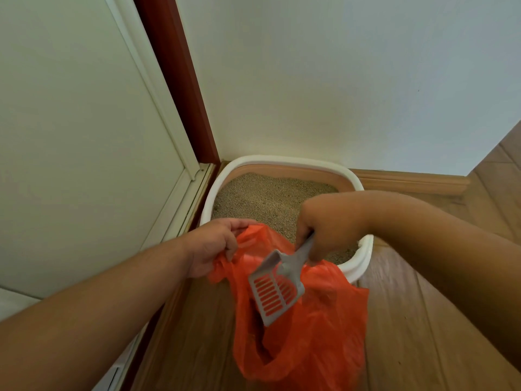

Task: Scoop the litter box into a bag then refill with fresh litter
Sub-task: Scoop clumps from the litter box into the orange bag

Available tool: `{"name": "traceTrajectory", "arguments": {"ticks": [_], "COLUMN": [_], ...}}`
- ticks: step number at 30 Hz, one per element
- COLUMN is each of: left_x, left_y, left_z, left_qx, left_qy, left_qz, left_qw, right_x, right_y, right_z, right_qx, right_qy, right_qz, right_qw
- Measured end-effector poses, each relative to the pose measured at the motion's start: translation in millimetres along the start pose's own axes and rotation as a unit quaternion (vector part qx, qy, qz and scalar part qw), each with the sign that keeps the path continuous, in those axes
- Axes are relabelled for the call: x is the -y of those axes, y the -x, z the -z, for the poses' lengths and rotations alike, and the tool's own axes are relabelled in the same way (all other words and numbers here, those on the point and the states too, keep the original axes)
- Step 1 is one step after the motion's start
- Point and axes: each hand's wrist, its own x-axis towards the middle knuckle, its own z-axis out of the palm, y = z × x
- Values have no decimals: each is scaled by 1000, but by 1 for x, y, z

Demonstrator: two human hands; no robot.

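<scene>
A white litter box (217, 187) stands in the room's corner, filled with beige litter (265, 198). In front of it hangs an orange plastic bag (318, 334), open at the top. My left hand (214, 246) grips the bag's upper left edge. My right hand (327, 221) holds the handle of a grey slotted scoop (277, 289), tilted down so its head hangs over the bag's mouth. The slots show orange through them and the scoop looks empty. Some dark clumps lie deep inside the bag.
A white door (84, 136) with a red-brown frame (180, 80) is at the left, a white wall behind the box. Wooden floor (423, 334) and a wooden skirting board (408, 180) lie to the right.
</scene>
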Motion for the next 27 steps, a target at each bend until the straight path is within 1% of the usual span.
{"name": "traceTrajectory", "arguments": {"ticks": [1, 3, 4, 6, 7, 9, 11, 12, 13, 15, 16, 21, 24, 27], "left_x": [1, 6, 8, 12, 13, 13, 14, 15, 16, 16, 15, 16, 17, 17], "left_y": [1, 1, 1, -1, -1, -1, 0, 0, -1, 0, 1, -1, -3, -3], "left_z": [2, 8, 13, 20, 21, 21, 19, 18, 17, 15, 13, 14, 15, 14], "left_qx": [8, 16, 15, 3, 0, -4, -8, -10, -12, -16, -17, -19, -16, -7], "left_qy": [-11, -35, -45, -65, -71, -78, -89, -92, -90, -90, -92, -85, -87, -83], "left_qz": [16, 40, 46, 59, 65, 73, 73, 72, 72, 74, 74, 77, 79, 80], "left_qw": [1000, 998, 998, 996, 995, 994, 993, 993, 993, 993, 993, 993, 993, 993], "right_x": [-13, -40, -54, -74, -80, -88, -97, -103, -108, -116, -119, -130, -132, -134], "right_y": [2, 7, 9, 8, 6, -3, -14, -19, -25, -34, -38, -53, -63, -72], "right_z": [4, 9, 8, 0, -6, -19, -31, -35, -39, -44, -48, -68, -79, -84], "right_qx": [1, -28, -51, -88, -103, -146, -197, -218, -224, -195, -180, -120, -113, -113], "right_qy": [-50, -150, -210, -338, -379, -406, -397, -373, -320, -181, -141, -104, -99, -117], "right_qz": [-7, -32, -47, -76, -90, -121, -168, -196, -223, -262, -274, -321, -339, -348], "right_qw": [999, 988, 975, 934, 915, 894, 881, 881, 893, 928, 934, 934, 929, 923]}}
